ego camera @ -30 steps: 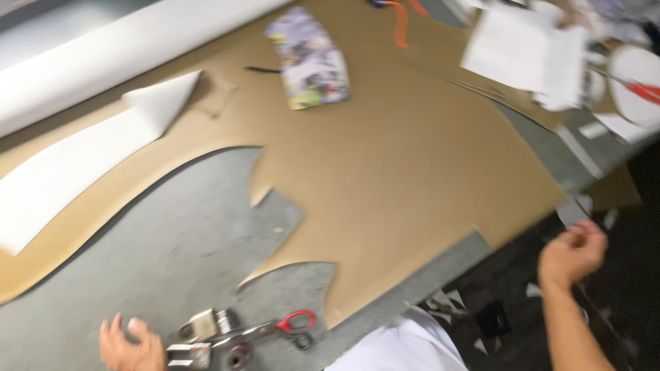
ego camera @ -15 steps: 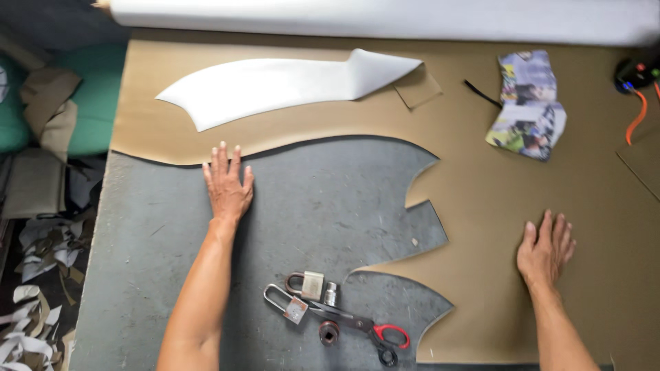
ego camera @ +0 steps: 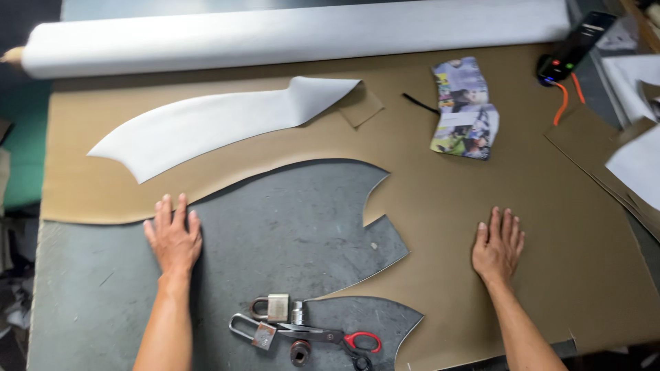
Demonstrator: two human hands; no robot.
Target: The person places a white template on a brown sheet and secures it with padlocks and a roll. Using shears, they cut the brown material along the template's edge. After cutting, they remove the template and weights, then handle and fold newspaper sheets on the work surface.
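My left hand (ego camera: 172, 237) lies flat, fingers spread, on the grey table top (ego camera: 289, 220), just below the cut edge of a large tan sheet (ego camera: 440, 206). My right hand (ego camera: 498, 247) rests flat with its fingers apart on the tan sheet near the front edge. Neither hand holds anything. A white curved cut piece (ego camera: 213, 124) lies on the tan sheet beyond my left hand. Between my arms at the front sit red-handled scissors (ego camera: 337, 338) and two padlocks (ego camera: 271, 309).
A long white roll (ego camera: 295, 34) spans the back of the table. A folded printed paper (ego camera: 464, 110) and a small tan scrap (ego camera: 361, 104) lie on the sheet. A phone with an orange cable (ego camera: 574, 45) sits at back right, with more tan and white pieces (ego camera: 632, 158) on the right.
The view has swung and steadied over the table. Both hands have come down flat on the surface and stay there; the left one sits a little lower than half a second ago.
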